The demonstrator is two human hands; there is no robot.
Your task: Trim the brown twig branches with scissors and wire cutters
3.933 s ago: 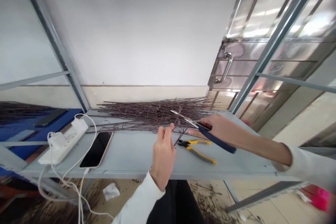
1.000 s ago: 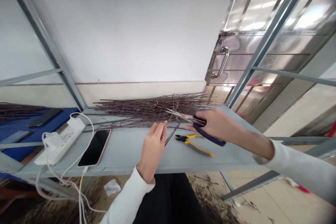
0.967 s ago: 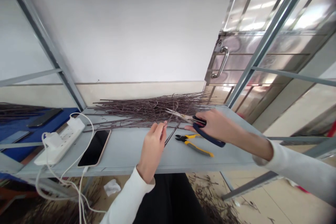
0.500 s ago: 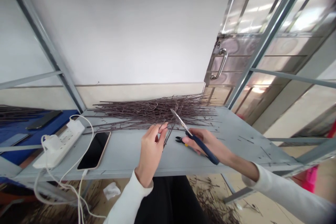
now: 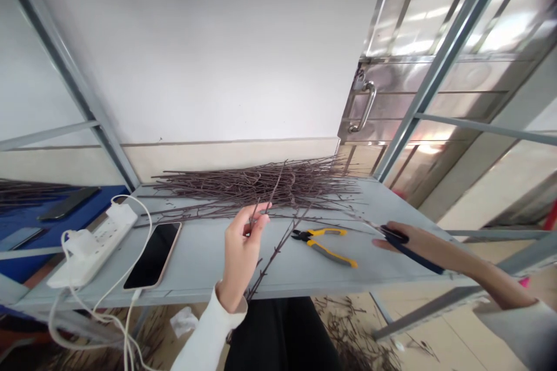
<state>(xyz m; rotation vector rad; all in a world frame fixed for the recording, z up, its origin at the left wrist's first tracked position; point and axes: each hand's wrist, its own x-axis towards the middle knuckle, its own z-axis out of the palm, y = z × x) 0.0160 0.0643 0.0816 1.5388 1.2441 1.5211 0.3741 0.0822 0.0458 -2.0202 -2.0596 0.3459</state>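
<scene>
The left hand [image 5: 242,246] has its grip clamped on a thin twig [image 5: 274,188], held in front of the twig pile [image 5: 243,185] on the table [image 5: 195,261]. The right hand [image 5: 413,240] grips dark-handled scissors [image 5: 418,255] over the table's right side. Between the 2 hands, yellow-handled pliers [image 5: 333,255] lie open, beside a branching twig [image 5: 276,250].

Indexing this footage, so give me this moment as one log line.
left hand: holds twig | right hand: holds scissors | pliers: on shelf, handles apart | twig pile: shelf's rear
</scene>
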